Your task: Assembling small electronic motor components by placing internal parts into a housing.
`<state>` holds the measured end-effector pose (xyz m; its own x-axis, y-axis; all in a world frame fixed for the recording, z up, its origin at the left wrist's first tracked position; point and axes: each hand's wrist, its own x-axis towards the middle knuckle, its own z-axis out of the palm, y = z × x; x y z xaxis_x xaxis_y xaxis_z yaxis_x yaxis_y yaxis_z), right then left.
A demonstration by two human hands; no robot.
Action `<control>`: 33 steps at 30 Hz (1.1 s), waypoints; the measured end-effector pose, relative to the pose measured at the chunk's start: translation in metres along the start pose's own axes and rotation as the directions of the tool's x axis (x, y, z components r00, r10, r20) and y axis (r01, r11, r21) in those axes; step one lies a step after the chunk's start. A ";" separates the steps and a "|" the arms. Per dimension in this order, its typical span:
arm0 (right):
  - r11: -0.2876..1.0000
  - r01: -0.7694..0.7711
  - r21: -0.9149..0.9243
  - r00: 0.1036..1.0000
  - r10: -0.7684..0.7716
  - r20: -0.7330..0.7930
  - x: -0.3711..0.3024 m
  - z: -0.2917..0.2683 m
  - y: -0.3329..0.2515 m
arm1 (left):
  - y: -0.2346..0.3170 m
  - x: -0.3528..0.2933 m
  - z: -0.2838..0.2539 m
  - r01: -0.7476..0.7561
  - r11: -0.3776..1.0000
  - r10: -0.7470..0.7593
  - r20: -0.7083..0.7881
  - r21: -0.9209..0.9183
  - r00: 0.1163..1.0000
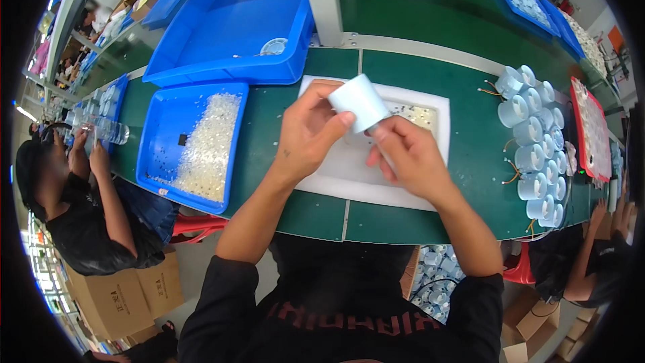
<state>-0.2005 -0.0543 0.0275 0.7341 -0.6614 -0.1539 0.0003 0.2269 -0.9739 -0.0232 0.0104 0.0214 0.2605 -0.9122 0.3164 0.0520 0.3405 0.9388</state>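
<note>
My left hand is closed round a pale blue plastic cylinder, its thumb and fingers on the side wall. The cylinder is tilted above a white foam tray. At its lower right end is my right hand, thumb and fingertips pinched together against the rim. Whatever those fingertips may hold is too small and covered to make out. Small pale and dark pieces lie in the tray's far right part, behind my right hand.
On the left stands a blue tray with many small clear pieces; a larger blue bin is beyond it. Several pale blue cylinders with wires are stacked at right, before a red tray. A co-worker sits at left.
</note>
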 end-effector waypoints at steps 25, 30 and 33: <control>0.646 0.498 -0.579 0.833 -0.542 0.112 -0.005 -0.005 -0.003 | -0.007 -0.003 0.016 -0.474 0.518 0.465 0.231 0.712 0.855; 0.567 0.496 -0.658 0.753 -0.658 0.000 -0.005 -0.001 -0.001 | -0.006 -0.002 0.018 -0.488 0.496 0.479 0.243 0.718 0.844; 0.728 0.457 -0.511 0.883 -0.442 0.160 -0.007 -0.009 -0.006 | -0.008 0.000 0.018 -0.471 0.498 0.477 0.223 0.728 0.850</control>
<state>-0.2116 -0.0576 0.0323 0.7562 -0.5700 0.3213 -0.0112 -0.5023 -0.8646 -0.0415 0.0038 0.0162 0.0308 -0.6640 0.7471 -0.7990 0.4327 0.4176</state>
